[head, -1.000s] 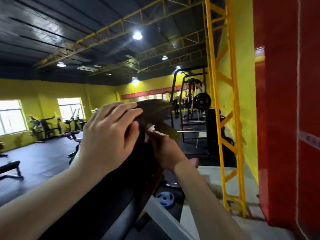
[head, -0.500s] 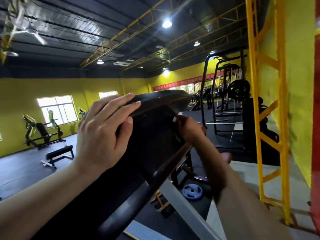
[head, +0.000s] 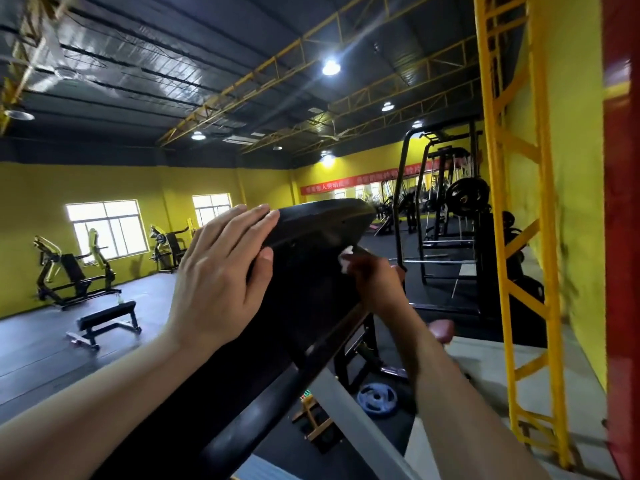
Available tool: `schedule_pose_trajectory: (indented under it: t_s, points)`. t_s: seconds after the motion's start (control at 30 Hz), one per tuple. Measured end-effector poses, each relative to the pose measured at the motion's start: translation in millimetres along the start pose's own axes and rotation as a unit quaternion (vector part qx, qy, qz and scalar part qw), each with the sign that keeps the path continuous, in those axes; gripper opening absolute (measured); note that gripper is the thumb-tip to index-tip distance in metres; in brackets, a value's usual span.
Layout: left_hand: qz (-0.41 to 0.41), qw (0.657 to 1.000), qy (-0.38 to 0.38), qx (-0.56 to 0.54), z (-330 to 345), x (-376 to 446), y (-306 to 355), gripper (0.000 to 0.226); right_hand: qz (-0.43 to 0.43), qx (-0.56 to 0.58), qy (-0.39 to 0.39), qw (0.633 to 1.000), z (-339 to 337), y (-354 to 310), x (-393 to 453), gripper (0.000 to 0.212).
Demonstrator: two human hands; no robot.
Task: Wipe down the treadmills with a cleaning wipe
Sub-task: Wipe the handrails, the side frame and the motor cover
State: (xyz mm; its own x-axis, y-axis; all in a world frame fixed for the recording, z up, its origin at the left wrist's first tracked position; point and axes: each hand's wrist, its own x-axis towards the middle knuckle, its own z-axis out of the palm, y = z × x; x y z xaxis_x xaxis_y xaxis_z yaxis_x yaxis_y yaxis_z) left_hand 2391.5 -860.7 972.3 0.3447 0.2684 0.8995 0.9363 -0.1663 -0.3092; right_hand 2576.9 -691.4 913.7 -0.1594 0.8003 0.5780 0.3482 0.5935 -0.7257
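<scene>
The small white crumpled cleaning wipe (head: 346, 259) is pressed against the right underside of the black, curved plastic treadmill console (head: 318, 220), just below its top rim. The right hand (head: 375, 284) holds the wipe, its fingers curled round it; only a corner of the wipe shows past them. The left hand (head: 221, 275) lies flat on the console's left edge, fingers straight and together, thumb underneath, bracing the housing rather than gripping it.

Recommended procedure for this step: maintain the left-hand brace so the console does not rock, keep the wipe flat against the surface, and draw it along the rim in overlapping passes. Refold the wipe when a face looks soiled. The black tubular handrail (head: 277, 410) below appears to remain to be wiped.

Beyond the console stand a black flat bench (head: 107, 315), a black squat rack (head: 446, 209) and a yellow steel ladder frame (head: 519, 237).
</scene>
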Motion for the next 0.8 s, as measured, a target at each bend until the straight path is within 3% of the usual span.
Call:
schedule_pose_trajectory:
  t_s: [0.07,0.13,0.17,0.33,0.43,0.57,0.67,0.8]
  points:
    - [-0.013,1.000,-0.005,-0.007,0,0,0,0.045,0.023,0.071,0.086,0.993,-16,2,19,0.026]
    - [-0.021,1.000,-0.011,-0.018,-1,-1,1,0.046,-0.001,0.136,0.215,0.967,-34,-6,30,0.018]
    - [-0.027,0.999,-0.017,-0.025,-3,0,1,0.047,-0.022,0.161,0.237,0.958,-40,-17,38,0.023]
    - [-0.095,0.987,-0.043,-0.123,-20,-5,4,0.057,-0.132,0.110,-0.007,0.985,-21,-88,43,0.029]
    - [-0.229,0.957,-0.037,-0.173,-34,-23,12,0.071,-0.258,0.104,-0.022,0.960,5,-129,-13,0.030]
    - [-0.246,0.952,-0.042,-0.179,-44,-41,11,0.069,-0.417,0.016,0.012,0.909,30,-152,-56,0.031]
    - [-0.265,0.952,-0.040,-0.148,-51,-40,12,0.063,-0.374,0.041,0.019,0.926,21,-135,-36,0.031]
    - [-0.241,0.961,-0.065,-0.121,-55,-38,5,0.065,-0.176,0.014,0.057,0.983,-4,-83,27,0.035]
